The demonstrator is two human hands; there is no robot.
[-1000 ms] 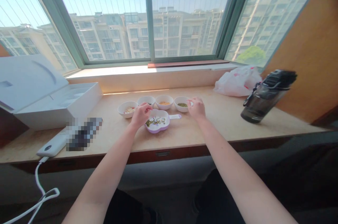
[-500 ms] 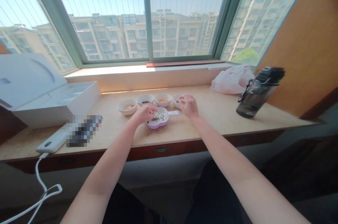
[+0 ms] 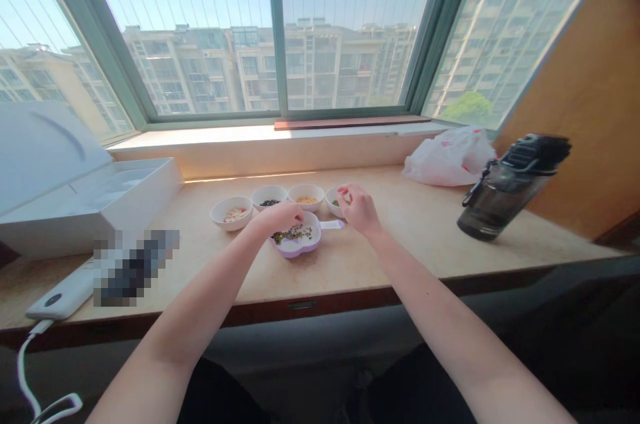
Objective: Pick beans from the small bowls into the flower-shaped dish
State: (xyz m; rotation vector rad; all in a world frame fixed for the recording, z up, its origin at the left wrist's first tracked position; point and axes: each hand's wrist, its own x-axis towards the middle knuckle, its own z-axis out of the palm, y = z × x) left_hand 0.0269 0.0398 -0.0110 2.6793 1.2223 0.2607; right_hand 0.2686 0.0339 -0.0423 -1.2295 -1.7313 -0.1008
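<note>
A white dish with a purple outside and a short handle (image 3: 300, 251) holds mixed small dark, green and yellowish beans. My left hand (image 3: 283, 216) hangs over its left rim, fingers curled down and together; whatever they hold is too small to make out. At the far right bowl (image 3: 332, 208), which contains greenish beans, my right hand (image 3: 360, 209) has thumb and fingertips bent into a pinch over the rim. Any bean between them cannot be made out. Three more white bowls stand to the left: one with yellow grains (image 3: 306, 200), one with black beans (image 3: 269, 203), one with pale pieces (image 3: 235, 215).
An open white box (image 3: 125, 211) stands at the left, with a white power bank (image 3: 63, 294) and a blurred-out dark object (image 3: 133, 271) before it. A white plastic bag (image 3: 450, 157) and a dark water bottle (image 3: 507, 191) are at the right. Behind is a window.
My left hand's fingers have turned further down over the dish. My right hand stays at the far right bowl. The camera has shifted slightly, so the table things appear larger and lower.
</note>
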